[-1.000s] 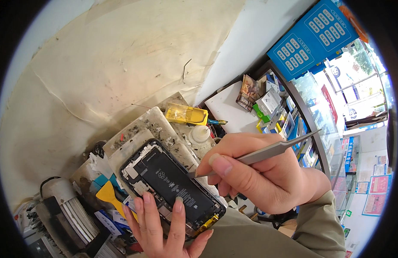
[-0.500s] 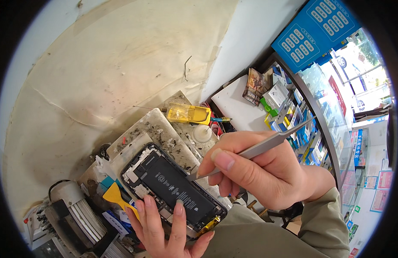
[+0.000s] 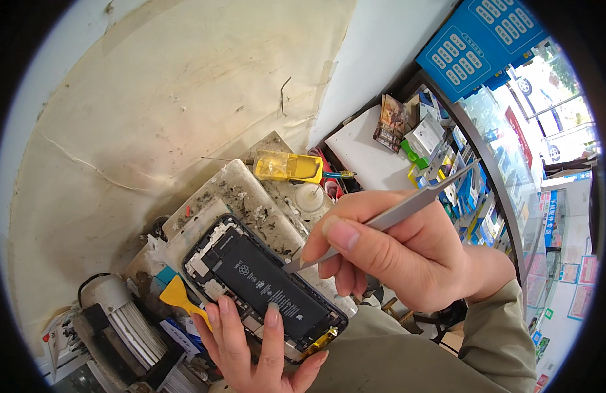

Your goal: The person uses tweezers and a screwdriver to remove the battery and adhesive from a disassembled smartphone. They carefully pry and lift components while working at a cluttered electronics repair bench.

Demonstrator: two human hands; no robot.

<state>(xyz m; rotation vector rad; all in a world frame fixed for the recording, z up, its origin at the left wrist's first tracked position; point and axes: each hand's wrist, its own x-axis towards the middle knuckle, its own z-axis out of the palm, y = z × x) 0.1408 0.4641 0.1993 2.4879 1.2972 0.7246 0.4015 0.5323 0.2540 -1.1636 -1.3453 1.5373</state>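
Note:
An opened smartphone (image 3: 214, 272) lies tilted over a grimy worktop, its black battery (image 3: 276, 288) and inner parts showing. My left hand (image 3: 250, 344) grips the phone by its lower left side, with fingertips on the frame and battery. Steel tweezers (image 3: 398, 213) are pinched between the thumb and fingers of my right hand (image 3: 394, 255). Their fine tip points up and away to the right, while the other end touches the battery's right edge. Yellow film (image 3: 326, 339) hangs at the phone's lower corner. A yellow plastic scraper (image 3: 178, 293) sits beside my left fingers.
Behind the phone, the dirty worktop (image 3: 234, 190) holds a yellow case (image 3: 286, 167) and a round white bottle (image 3: 309, 196). A grey ribbed machine (image 3: 129, 327) stands at the lower left. Small boxes (image 3: 424, 141) crowd the right beside a curved glass counter (image 3: 506, 190).
The view has shifted slightly. My right hand and the tweezers have moved a little, their end still at the battery's edge. My left hand keeps its hold on the phone.

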